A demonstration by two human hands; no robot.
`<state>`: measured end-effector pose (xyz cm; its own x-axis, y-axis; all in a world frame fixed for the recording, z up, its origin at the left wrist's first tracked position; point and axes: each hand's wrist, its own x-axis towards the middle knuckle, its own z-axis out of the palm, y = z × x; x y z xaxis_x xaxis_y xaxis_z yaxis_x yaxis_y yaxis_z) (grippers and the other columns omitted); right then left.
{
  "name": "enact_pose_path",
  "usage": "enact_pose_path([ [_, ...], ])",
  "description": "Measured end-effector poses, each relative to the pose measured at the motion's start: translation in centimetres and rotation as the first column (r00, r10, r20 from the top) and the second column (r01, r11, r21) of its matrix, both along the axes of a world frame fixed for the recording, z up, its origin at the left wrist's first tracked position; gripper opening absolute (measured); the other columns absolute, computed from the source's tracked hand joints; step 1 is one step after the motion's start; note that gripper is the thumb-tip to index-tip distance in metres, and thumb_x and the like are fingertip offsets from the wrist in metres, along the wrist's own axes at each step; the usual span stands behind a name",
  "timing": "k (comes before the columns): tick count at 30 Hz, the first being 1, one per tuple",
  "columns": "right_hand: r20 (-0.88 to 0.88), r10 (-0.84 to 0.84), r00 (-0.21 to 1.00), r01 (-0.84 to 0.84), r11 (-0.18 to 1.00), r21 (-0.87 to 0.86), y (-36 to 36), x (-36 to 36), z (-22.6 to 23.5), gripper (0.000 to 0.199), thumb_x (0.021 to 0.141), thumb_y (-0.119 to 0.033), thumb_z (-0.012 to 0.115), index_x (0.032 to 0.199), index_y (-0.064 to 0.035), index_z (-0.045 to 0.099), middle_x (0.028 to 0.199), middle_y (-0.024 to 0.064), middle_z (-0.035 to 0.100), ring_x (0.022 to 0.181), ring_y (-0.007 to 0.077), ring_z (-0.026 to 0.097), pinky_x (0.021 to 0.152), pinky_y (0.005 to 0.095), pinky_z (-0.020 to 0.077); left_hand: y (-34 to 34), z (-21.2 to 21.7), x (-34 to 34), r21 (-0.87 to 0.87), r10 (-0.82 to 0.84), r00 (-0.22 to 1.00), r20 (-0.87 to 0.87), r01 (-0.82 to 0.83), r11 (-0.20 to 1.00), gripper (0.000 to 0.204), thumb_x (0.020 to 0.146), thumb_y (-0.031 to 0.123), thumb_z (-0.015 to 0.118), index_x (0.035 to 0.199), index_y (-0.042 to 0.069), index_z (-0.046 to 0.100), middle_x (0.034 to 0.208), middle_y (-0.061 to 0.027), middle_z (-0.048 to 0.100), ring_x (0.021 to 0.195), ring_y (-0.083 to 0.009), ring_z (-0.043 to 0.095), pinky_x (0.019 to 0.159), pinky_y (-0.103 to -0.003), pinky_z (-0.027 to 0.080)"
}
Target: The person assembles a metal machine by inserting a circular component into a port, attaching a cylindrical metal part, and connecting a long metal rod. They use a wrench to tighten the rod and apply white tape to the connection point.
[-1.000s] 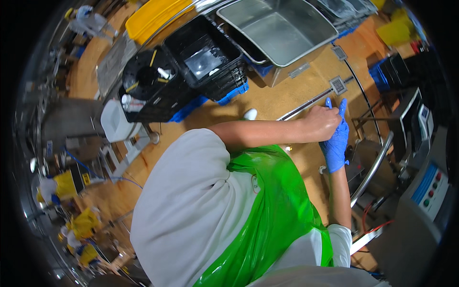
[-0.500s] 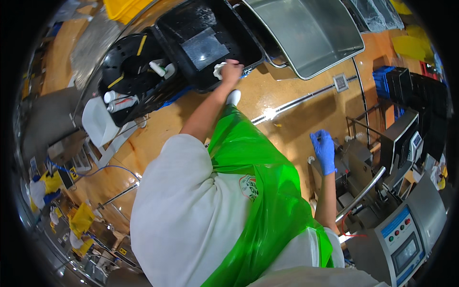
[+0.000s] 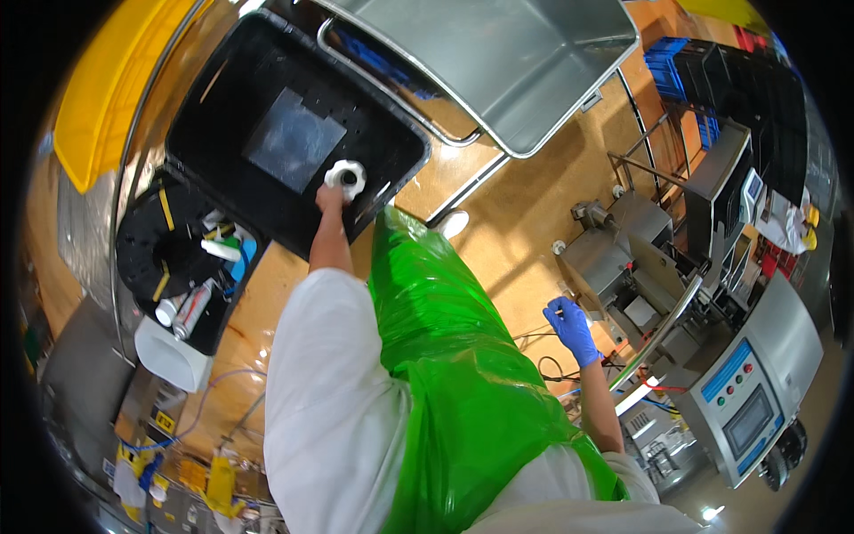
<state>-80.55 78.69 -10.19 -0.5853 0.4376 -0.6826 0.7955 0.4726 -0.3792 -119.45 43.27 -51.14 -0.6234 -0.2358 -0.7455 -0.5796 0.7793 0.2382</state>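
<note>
Head view: a person in white sleeves and a green apron (image 3: 454, 400) leans over an orange floor (image 3: 525, 222), arms spread apart.
Left hand (image 3: 330, 196): bare, reaching over the black tub (image 3: 213, 133); its fingers are clamped on the near edge of a white ring-shaped piece (image 3: 336, 169).
White ring-shaped piece: within the tub's outline, toward the tub's near right corner, its dark centre facing up; whether it touches the tub floor, I cannot tell.
Right hand (image 3: 576, 331): in a blue glove, well apart from the left, beside the steel machine (image 3: 614, 240); its fingers are curled, and I cannot tell whether the tips meet.
Tub floor: a grey rectangular patch (image 3: 296, 141), just beyond the white ring-shaped piece.
Right of tub: a large steel bin (image 3: 480, 53).
Left of tub: a yellow tub (image 3: 116, 80) and, nearer, a black round part (image 3: 142, 240) with yellow strips; a spray can (image 3: 193, 310) lies near it.
Far right: a control panel (image 3: 747, 400) with coloured buttons and a dark screen.
</note>
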Motion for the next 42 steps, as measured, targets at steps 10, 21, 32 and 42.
enact_pose_path([
  [10, -0.443, -0.141, 0.886, -0.001, 0.952, -0.305, 2.0, -16.7, 4.1, 0.068, 0.085, -0.043, 0.066, 0.138, -0.0084, 0.038, 0.131, 0.0172, 0.044, 0.111, 0.0313, 0.054, 0.096, 0.042, 0.0443, 10.1, 29.3, -1.6, 0.617, -0.058, 0.956, -0.289, 0.232, 0.752, 0.034, 0.08, 0.015, 0.061, 0.109, -0.001, 0.063, 0.084, -0.0089, 0.066, 0.06, -0.0141, 0.062, 0.041, -0.027, 0.046],
  [21, -0.361, -0.932, 0.042, 0.143, 0.363, -0.921, 21.8, 3.8, 14.5, 0.065, 0.081, -0.012, 0.066, 0.139, -0.009, 0.036, 0.127, 0.0102, 0.051, 0.117, 0.0213, 0.052, 0.099, 0.0351, 0.044, 50.8, 57.0, 20.6, 0.582, -0.61, 0.329, -0.721, 0.765, -0.276, 0.065, 0.079, 0.046, 0.07, 0.132, 0.014, 0.052, 0.111, -0.0085, 0.063, 0.091, -0.0189, 0.063, 0.077, -0.033, 0.05],
  [32, -0.522, -0.847, -0.098, 0.338, 0.465, -0.818, 35.8, 13.4, 18.3, 0.059, 0.089, -0.046, 0.059, 0.133, -0.0094, 0.044, 0.122, 0.0107, 0.056, 0.106, 0.0202, 0.06, 0.078, 0.0405, 0.056, 70.4, 56.9, 34.2, 0.862, -0.752, 0.431, -0.499, 0.159, -0.481, 0.084, 0.074, 0.039, 0.078, 0.134, 0.002, 0.032, 0.115, -0.0098, 0.053, 0.108, -0.0188, 0.052, 0.094, -0.032, 0.042],
  [42, -0.849, -0.512, -0.131, 0.763, 0.495, -0.417, 43.2, 9.6, 14.6, 0.047, 0.09, -0.028, 0.059, 0.13, -0.0064, 0.044, 0.106, 0.0072, 0.061, 0.091, 0.0154, 0.061, 0.075, 0.0285, 0.0527, 83.3, 56.0, 32.2, 0.876, -0.773, 0.446, -0.451, 0.054, -0.48, 0.08, 0.071, 0.031, 0.08, 0.129, -0.003, 0.037, 0.116, -0.0113, 0.05, 0.11, -0.0189, 0.05, 0.097, -0.031, 0.04],
])
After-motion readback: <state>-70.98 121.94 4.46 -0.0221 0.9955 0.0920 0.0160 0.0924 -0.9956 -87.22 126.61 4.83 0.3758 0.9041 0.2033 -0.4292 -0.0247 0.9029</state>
